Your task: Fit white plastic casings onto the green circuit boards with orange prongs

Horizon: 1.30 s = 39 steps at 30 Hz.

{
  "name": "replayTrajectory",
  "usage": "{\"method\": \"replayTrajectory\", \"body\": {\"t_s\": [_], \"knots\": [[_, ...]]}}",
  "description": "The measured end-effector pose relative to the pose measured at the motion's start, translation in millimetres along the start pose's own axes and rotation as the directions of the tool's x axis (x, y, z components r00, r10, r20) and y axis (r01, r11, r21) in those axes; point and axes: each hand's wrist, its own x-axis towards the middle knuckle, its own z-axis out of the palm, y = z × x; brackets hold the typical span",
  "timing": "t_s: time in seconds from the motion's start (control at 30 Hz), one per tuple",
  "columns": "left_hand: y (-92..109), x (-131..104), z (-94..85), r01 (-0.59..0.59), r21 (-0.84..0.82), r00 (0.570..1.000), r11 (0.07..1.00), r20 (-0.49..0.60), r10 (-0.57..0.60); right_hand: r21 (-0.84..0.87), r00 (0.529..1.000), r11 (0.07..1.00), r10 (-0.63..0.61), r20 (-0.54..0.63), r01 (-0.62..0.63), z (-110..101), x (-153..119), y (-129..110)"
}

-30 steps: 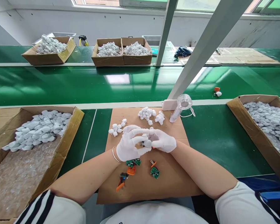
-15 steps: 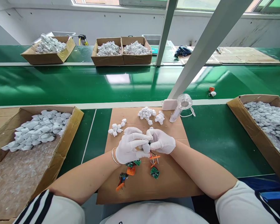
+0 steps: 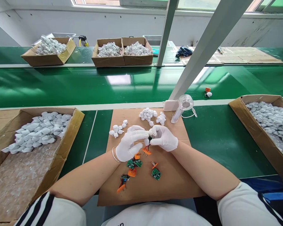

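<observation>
Both my hands wear white gloves and meet over a brown cardboard sheet (image 3: 174, 175). Pinched in my right hand (image 3: 164, 138) is a small circuit board (image 3: 150, 138), dark and mostly covered by fingers, with a white piece (image 3: 146, 142) at its side. Wires run down from it to an orange plug part (image 3: 146, 151). My left hand (image 3: 131, 143) grips the same unit from the left with its fingertips; the exact contact is partly hidden. Below the hands lie several green circuit boards (image 3: 130, 164) with orange plug parts (image 3: 132, 173), and one more green board (image 3: 156, 174) to the right.
Small white lumps (image 3: 117, 130) and two more white clusters (image 3: 147, 115) lie beyond the hands. A clear plastic holder (image 3: 185, 103) stands by a metal post (image 3: 198, 59). Cardboard boxes of white pieces flank me, left (image 3: 54, 163) and right (image 3: 254, 135). A green conveyor (image 3: 73, 86) runs behind.
The held unit's orange part has swung up and left, exposing more of the boards beneath. My left fingers have opened out somewhat. A small orange-and-white unit on the conveyor has shifted left.
</observation>
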Motion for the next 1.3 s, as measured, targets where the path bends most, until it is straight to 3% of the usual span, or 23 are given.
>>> {"method": "replayTrajectory", "body": {"t_s": [0.2, 0.57, 0.77, 0.93, 1.2, 1.3], "knots": [[-6, 3, 3.7, -0.116, 0.151, 0.974, 0.982, -0.176, 0.142, -0.060, 0.996, 0.998, -0.001, -0.087, -0.004, 1, -4, 3], [-6, 5, 3.8, -0.205, 0.269, 0.959, 0.941, -0.136, 0.248, -0.034, 0.991, 0.992, 0.120, -0.058, -0.122, 1, -5, 2], [-6, 4, 0.9, -0.176, 0.146, 0.978, 0.973, -0.083, 0.189, 0.096, 0.997, 0.993, 0.061, 0.051, -0.066, 1, 1, 3], [-2, 2, 2.5, -0.133, 0.188, 0.987, 0.973, -0.066, 0.148, 0.105, 0.993, 0.994, 0.025, 0.114, -0.037, 1, 1, 3], [7, 4, 0.1, -0.018, 0.314, 0.997, 0.949, -0.064, 0.040, 0.099, 0.994, 0.989, 0.103, 0.036, -0.106, -1, 0, 6], [6, 5, 0.7, -0.029, 0.332, 0.995, 0.943, -0.080, 0.059, 0.132, 0.983, 0.976, 0.161, 0.089, -0.172, -2, 0, 6]]}}
